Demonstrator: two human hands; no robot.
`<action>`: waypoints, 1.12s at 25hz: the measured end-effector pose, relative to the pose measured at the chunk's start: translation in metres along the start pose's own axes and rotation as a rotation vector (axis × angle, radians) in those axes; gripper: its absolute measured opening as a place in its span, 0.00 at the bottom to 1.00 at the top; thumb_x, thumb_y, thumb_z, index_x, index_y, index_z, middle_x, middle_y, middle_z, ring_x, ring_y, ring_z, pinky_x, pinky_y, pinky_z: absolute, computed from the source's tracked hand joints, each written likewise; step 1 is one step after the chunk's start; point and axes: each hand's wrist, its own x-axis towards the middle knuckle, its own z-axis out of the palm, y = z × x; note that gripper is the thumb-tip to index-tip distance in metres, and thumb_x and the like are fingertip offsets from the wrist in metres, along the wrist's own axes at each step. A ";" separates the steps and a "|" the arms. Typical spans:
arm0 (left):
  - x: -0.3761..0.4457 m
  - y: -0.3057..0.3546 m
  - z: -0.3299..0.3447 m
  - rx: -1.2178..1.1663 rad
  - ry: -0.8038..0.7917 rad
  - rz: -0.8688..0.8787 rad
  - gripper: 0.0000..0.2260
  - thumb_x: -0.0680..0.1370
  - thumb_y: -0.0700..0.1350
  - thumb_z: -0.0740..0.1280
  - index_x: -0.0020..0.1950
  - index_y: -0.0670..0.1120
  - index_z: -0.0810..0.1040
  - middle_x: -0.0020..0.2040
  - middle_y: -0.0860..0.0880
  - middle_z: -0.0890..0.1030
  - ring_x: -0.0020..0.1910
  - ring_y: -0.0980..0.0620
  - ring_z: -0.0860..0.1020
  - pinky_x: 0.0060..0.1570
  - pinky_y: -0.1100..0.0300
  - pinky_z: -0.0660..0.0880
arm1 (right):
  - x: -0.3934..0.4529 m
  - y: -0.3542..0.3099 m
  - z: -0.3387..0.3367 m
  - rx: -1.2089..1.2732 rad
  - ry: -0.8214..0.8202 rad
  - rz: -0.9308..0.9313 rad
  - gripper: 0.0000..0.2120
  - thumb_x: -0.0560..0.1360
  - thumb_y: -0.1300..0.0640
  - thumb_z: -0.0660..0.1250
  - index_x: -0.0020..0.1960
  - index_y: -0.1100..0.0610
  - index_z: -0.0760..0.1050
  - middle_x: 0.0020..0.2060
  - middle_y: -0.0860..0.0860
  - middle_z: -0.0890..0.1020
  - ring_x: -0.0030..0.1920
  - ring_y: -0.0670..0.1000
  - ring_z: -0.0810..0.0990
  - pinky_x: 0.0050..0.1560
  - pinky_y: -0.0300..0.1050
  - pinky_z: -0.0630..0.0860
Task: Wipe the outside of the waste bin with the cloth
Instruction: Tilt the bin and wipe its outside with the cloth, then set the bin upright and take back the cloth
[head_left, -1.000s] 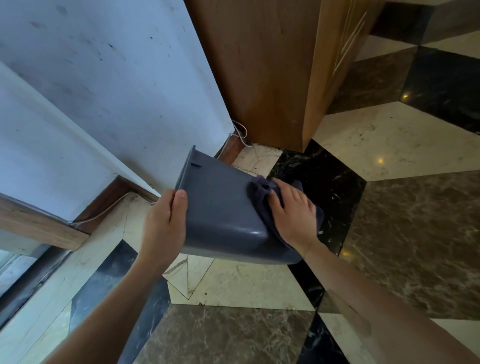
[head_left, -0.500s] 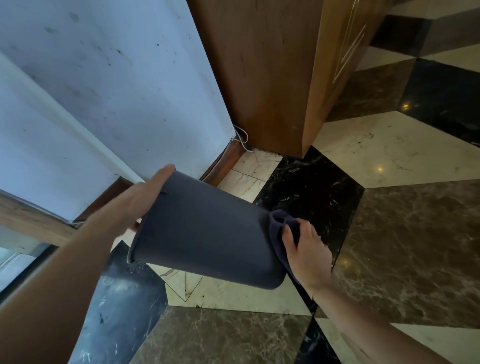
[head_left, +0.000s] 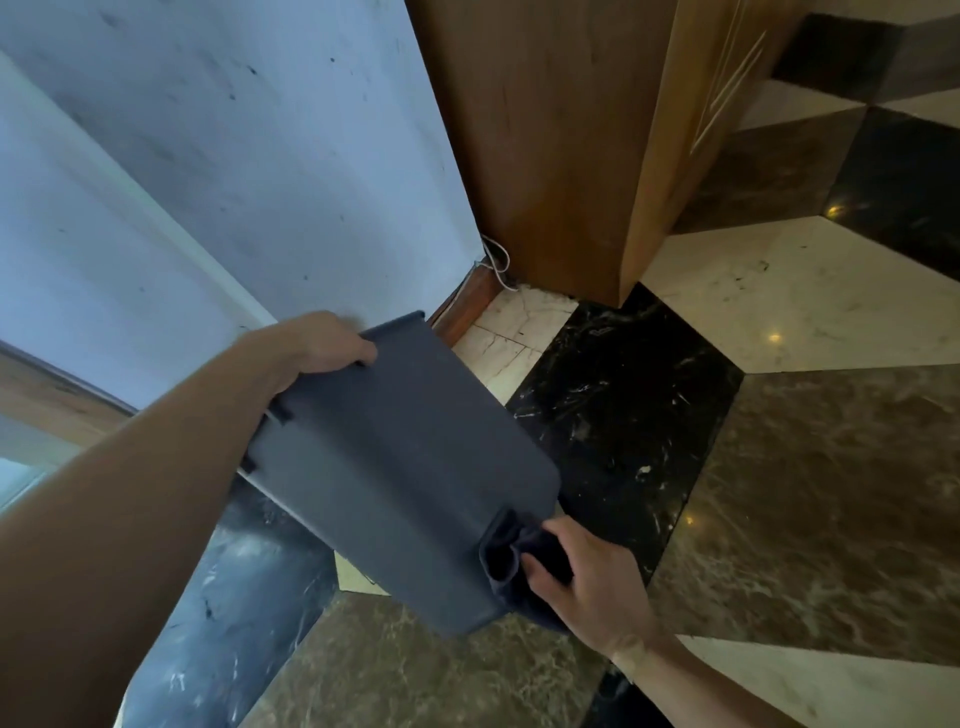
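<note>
A dark grey plastic waste bin (head_left: 395, 467) is held tilted in the air above the floor, its rim toward the wall at upper left and its base toward me at lower right. My left hand (head_left: 322, 343) grips the rim at the top. My right hand (head_left: 582, 577) presses a dark blue cloth (head_left: 501, 558) against the bin's lower right corner near the base. The bin's inside is hidden.
A pale blue wall (head_left: 260, 156) with a brown skirting board stands to the left. A wooden cabinet (head_left: 561, 145) rises behind, with a white cable (head_left: 496, 265) at its foot. The floor (head_left: 805, 467) is polished marble in black, brown and cream.
The bin has turned and tilted, so a flat side now faces me. My left hand shifted along the rim. My right hand with the cloth slid down to the base corner.
</note>
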 end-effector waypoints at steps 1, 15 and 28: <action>-0.006 -0.002 0.002 -0.058 -0.004 0.026 0.10 0.71 0.48 0.70 0.47 0.42 0.81 0.47 0.44 0.82 0.42 0.45 0.80 0.40 0.57 0.77 | -0.001 -0.001 0.001 0.023 -0.003 0.028 0.18 0.75 0.38 0.61 0.50 0.53 0.77 0.41 0.45 0.83 0.37 0.47 0.83 0.35 0.47 0.79; -0.030 -0.011 0.034 0.366 0.345 0.774 0.08 0.78 0.56 0.65 0.48 0.57 0.66 0.27 0.58 0.68 0.29 0.59 0.68 0.27 0.62 0.58 | 0.207 -0.010 -0.144 0.383 -0.233 0.536 0.38 0.68 0.22 0.56 0.66 0.47 0.75 0.60 0.44 0.75 0.65 0.51 0.73 0.69 0.51 0.66; -0.003 -0.016 0.102 0.184 0.414 0.587 0.07 0.80 0.50 0.63 0.45 0.55 0.66 0.39 0.50 0.78 0.43 0.45 0.78 0.65 0.33 0.54 | 0.223 0.026 -0.124 0.292 -0.083 0.466 0.15 0.71 0.44 0.73 0.55 0.46 0.75 0.45 0.45 0.78 0.47 0.46 0.78 0.43 0.43 0.71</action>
